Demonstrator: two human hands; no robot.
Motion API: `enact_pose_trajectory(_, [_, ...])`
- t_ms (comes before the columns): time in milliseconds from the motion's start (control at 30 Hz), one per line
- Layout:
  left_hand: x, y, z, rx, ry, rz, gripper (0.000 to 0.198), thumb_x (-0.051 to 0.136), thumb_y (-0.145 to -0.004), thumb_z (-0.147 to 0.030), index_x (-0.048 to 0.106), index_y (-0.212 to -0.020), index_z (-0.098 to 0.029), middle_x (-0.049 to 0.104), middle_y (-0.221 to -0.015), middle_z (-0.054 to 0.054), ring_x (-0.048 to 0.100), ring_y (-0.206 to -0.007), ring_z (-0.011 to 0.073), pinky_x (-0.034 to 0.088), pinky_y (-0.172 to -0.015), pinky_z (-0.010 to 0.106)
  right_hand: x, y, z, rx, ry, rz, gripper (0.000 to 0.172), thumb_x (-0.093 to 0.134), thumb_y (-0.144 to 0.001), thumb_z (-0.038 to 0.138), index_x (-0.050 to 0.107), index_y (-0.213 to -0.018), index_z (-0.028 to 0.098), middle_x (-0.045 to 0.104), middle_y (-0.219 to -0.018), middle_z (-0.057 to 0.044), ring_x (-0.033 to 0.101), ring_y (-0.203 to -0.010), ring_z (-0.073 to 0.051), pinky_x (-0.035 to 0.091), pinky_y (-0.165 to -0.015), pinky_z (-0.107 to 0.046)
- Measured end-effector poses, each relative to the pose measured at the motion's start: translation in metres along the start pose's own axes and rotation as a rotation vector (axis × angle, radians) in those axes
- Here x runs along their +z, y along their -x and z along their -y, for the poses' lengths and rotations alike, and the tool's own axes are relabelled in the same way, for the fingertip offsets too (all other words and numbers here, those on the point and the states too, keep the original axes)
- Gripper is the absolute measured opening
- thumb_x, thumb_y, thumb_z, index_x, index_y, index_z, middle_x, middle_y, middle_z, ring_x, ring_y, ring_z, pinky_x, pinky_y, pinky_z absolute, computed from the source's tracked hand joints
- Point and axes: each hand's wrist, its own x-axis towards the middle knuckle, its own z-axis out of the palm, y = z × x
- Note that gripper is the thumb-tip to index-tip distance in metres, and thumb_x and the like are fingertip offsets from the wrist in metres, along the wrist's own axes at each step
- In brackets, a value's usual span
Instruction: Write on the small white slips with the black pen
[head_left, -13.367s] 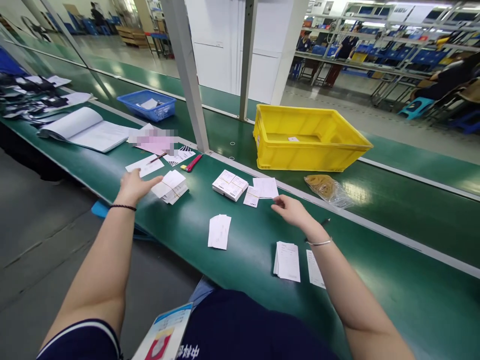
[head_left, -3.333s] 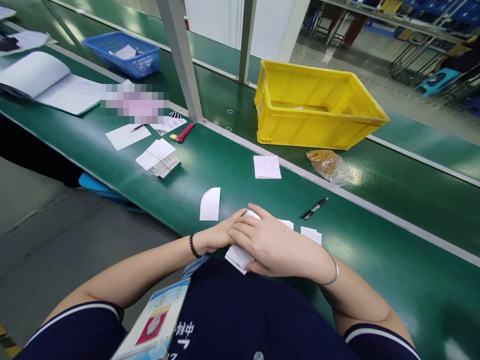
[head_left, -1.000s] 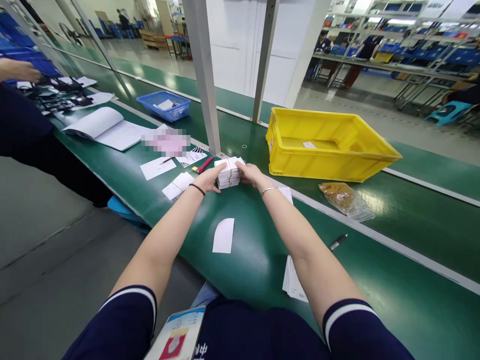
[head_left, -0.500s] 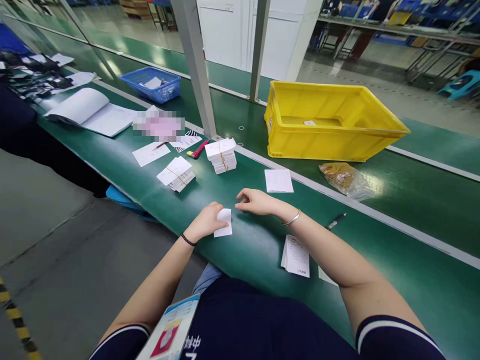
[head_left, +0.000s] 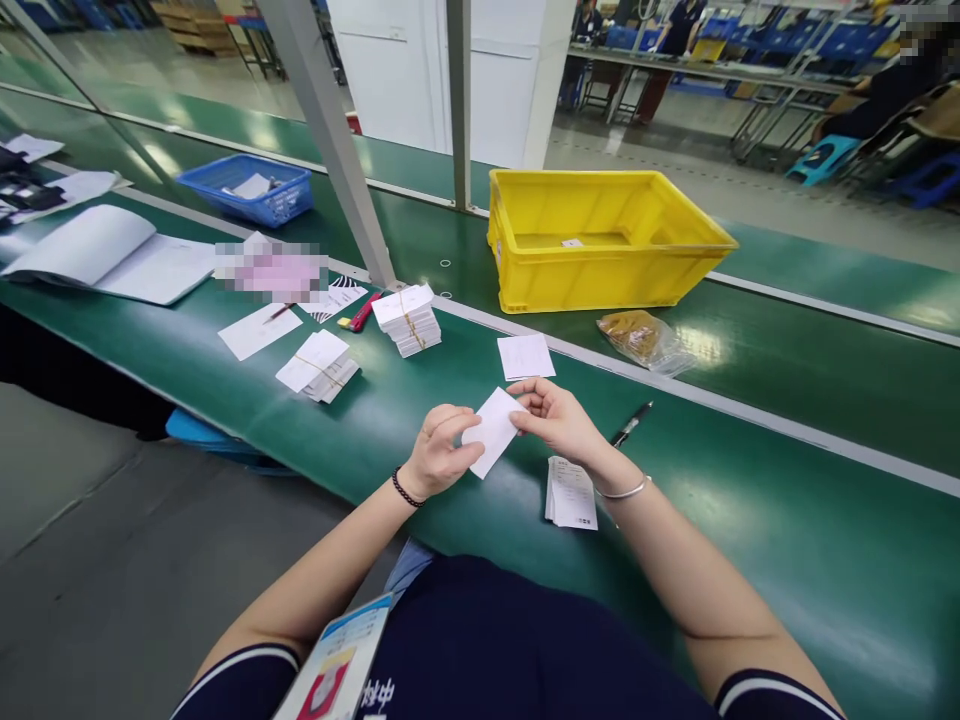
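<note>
A folded white paper (head_left: pixel 493 432) is held up at a tilt between my hands. My right hand (head_left: pixel 556 418) pinches its right edge between thumb and fingers. By the left edge is my left hand (head_left: pixel 444 452), thumb and bent index finger apart; whether a fingertip touches the paper I cannot tell. Just beyond lies a flat white sheet (head_left: pixel 525 357). Below my right wrist rests a stack of printed slips (head_left: pixel 574 493), near a black pen (head_left: pixel 632 424). To the left sit two banded stacks of white papers, one nearer (head_left: pixel 319 365) and one farther (head_left: pixel 409 318).
A yellow bin (head_left: pixel 600 280) stands beyond the metal strip, with a bag of brown bits (head_left: pixel 641 338) in front. Leftward are a red cutter (head_left: pixel 365 312), an open notebook (head_left: pixel 169 262) and a blue basket (head_left: pixel 251 200). A metal post (head_left: pixel 330 140) rises from the table's far edge.
My right hand has come to the folded paper and gripped its right edge. The paper is lifted and turned; my left fingers have loosened. The view has shifted right.
</note>
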Motion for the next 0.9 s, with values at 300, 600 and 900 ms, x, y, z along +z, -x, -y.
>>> enact_pose_trajectory(300, [0.0,-0.007,-0.008,-0.617,0.529,0.321,0.024,0.051,-0.082,-0.018,0.064,-0.102,-0.018,0.059,-0.132,0.012,0.057,-0.12,0.0259,0.051,-0.098,0.044,-0.011,0.003,0.009,-0.151,0.454,-0.095,0.021,0.065,-0.079,0.021,0.063,-0.1,0.017,0.071,-0.082,-0.001,0.066,-0.074,-0.014,0.052,-0.072,-0.029])
enact_pose_trajectory(600, [0.042,0.009,0.045,-1.156,0.206,0.492,0.035,0.058,-0.073,-0.03,0.065,-0.104,-0.015,0.066,-0.095,0.009,0.065,-0.091,0.0276,0.052,-0.087,0.045,-0.104,0.045,0.023,0.07,1.326,-0.266,0.024,0.052,-0.092,0.019,0.07,-0.108,0.019,0.072,-0.107,-0.009,0.066,-0.097,-0.023,0.048,-0.084,-0.033])
enact_pose_trajectory(900, [0.027,0.015,0.006,-0.611,-0.094,0.25,0.03,0.07,-0.081,-0.029,0.062,-0.109,-0.02,0.04,-0.14,0.015,0.04,-0.133,0.0377,0.038,-0.106,0.055,-0.16,0.06,-0.025,0.187,1.881,-0.046,0.027,0.044,-0.089,0.009,0.07,-0.093,0.014,0.067,-0.092,-0.014,0.057,-0.089,-0.024,0.03,-0.068,-0.034])
